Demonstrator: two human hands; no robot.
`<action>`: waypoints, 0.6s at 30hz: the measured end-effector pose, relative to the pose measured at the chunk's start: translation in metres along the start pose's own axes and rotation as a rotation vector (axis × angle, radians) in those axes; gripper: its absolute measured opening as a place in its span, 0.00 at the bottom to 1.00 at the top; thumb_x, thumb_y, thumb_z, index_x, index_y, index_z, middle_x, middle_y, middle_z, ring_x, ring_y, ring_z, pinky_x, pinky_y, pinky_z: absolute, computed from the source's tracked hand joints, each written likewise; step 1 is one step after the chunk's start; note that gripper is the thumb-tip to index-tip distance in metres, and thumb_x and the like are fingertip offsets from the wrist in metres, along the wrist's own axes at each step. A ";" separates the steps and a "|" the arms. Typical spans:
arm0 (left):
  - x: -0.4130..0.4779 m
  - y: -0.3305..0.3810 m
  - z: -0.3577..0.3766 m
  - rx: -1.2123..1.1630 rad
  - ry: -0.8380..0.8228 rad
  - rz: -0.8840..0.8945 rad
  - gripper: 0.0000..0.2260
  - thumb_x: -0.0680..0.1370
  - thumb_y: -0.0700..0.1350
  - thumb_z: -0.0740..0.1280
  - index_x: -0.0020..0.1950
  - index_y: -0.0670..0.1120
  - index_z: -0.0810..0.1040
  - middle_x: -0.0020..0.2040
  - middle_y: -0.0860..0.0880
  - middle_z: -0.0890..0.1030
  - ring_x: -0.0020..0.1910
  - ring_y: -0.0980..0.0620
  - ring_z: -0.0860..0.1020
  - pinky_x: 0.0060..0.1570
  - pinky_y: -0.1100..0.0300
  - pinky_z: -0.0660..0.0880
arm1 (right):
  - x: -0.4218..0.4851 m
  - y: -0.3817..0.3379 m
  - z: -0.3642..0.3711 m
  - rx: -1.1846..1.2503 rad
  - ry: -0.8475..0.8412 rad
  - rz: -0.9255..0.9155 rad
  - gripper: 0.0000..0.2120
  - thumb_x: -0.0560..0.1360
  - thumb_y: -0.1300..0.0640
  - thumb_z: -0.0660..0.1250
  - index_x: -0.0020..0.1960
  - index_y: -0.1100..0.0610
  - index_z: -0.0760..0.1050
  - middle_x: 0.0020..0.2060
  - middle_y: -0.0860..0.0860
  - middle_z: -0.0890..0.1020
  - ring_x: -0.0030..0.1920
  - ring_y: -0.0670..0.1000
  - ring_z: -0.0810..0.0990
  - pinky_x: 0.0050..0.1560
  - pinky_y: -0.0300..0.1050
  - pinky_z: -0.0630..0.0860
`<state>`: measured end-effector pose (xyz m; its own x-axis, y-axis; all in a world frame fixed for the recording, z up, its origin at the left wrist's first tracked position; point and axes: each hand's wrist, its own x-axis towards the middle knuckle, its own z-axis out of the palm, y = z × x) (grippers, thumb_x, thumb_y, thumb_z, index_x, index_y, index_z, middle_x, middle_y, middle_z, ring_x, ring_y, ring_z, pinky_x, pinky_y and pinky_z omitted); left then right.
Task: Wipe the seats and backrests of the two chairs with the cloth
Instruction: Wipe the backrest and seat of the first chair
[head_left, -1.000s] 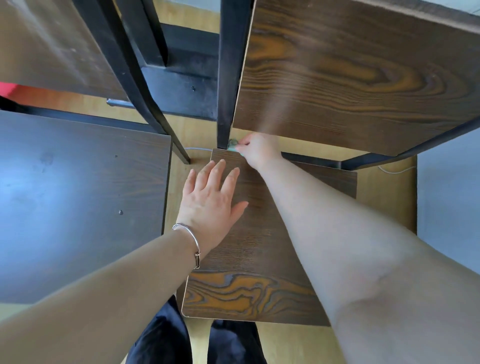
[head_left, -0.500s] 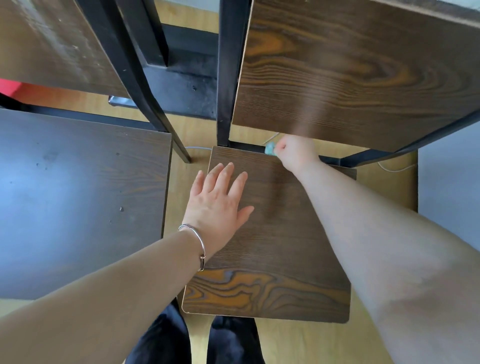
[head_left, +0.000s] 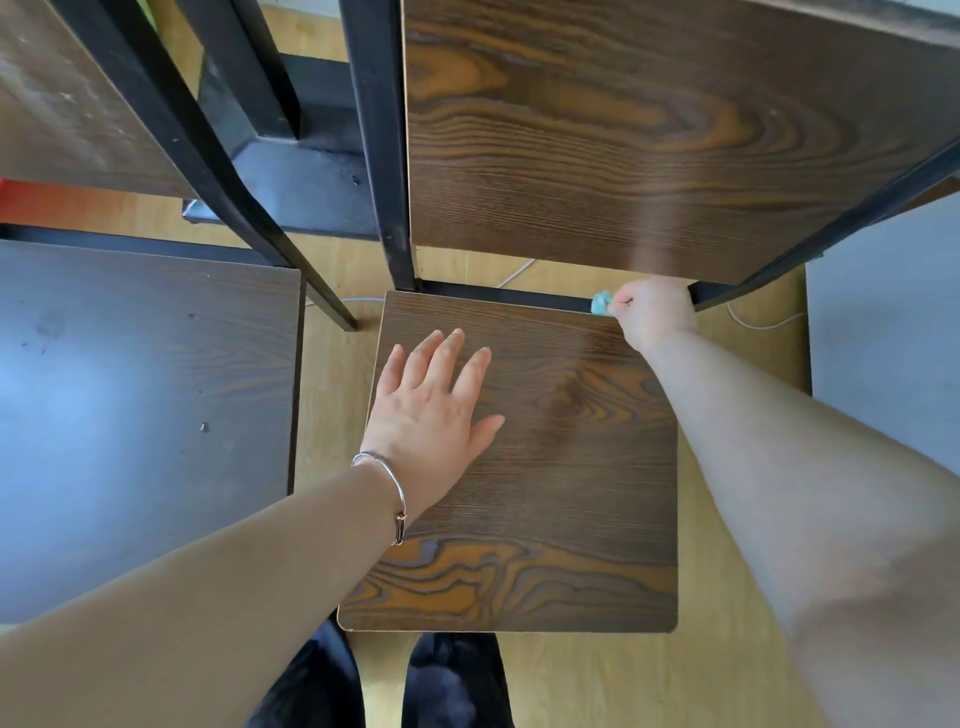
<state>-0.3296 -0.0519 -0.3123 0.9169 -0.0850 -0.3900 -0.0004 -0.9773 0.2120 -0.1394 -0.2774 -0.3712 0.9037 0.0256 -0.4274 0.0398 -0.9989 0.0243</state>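
In the head view, the right hand (head_left: 652, 312) is reaching to the far right corner of the wood-grain seat (head_left: 571, 467), just under the lower edge of the backrest (head_left: 649, 130). Its grip is closed in a fist round the teal cloth (head_left: 601, 304). Only a small wad of the cloth is showing, poking out leftward from the fist along the seat's rear edge, against the black frame bar there. The rest is bunched inside the fingers, so its long axis cannot be told. The left hand (head_left: 431, 410) is lying flat on the seat's left half, fingers straight and pointing toward the backrest, holding nothing; a bracelet (head_left: 387, 478) is circling its wrist. A second chair seat (head_left: 130, 415) is standing just beside, to the left, on the wooden floor (head_left: 332, 374).
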 end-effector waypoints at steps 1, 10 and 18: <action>-0.001 0.000 0.000 0.000 0.002 0.003 0.31 0.80 0.64 0.49 0.79 0.52 0.48 0.79 0.46 0.51 0.78 0.45 0.48 0.76 0.44 0.49 | -0.003 0.001 0.000 0.046 0.007 -0.004 0.12 0.80 0.54 0.65 0.56 0.59 0.83 0.48 0.56 0.82 0.49 0.57 0.79 0.46 0.43 0.74; -0.013 -0.010 0.002 -0.006 0.023 -0.008 0.31 0.80 0.64 0.49 0.79 0.52 0.49 0.79 0.46 0.52 0.78 0.45 0.49 0.76 0.44 0.48 | -0.011 -0.035 -0.006 0.174 -0.057 -0.097 0.14 0.80 0.50 0.64 0.61 0.55 0.80 0.55 0.54 0.81 0.54 0.55 0.77 0.50 0.44 0.72; -0.028 -0.033 0.013 -0.012 0.032 -0.055 0.30 0.80 0.64 0.49 0.79 0.52 0.48 0.80 0.46 0.51 0.78 0.45 0.49 0.76 0.44 0.49 | -0.021 -0.125 0.009 0.493 -0.127 -0.245 0.15 0.78 0.48 0.68 0.62 0.53 0.81 0.60 0.50 0.80 0.53 0.47 0.74 0.53 0.41 0.69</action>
<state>-0.3605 -0.0195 -0.3203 0.9276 -0.0251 -0.3727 0.0547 -0.9778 0.2021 -0.1671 -0.1532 -0.3736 0.8336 0.2842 -0.4736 0.0104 -0.8654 -0.5010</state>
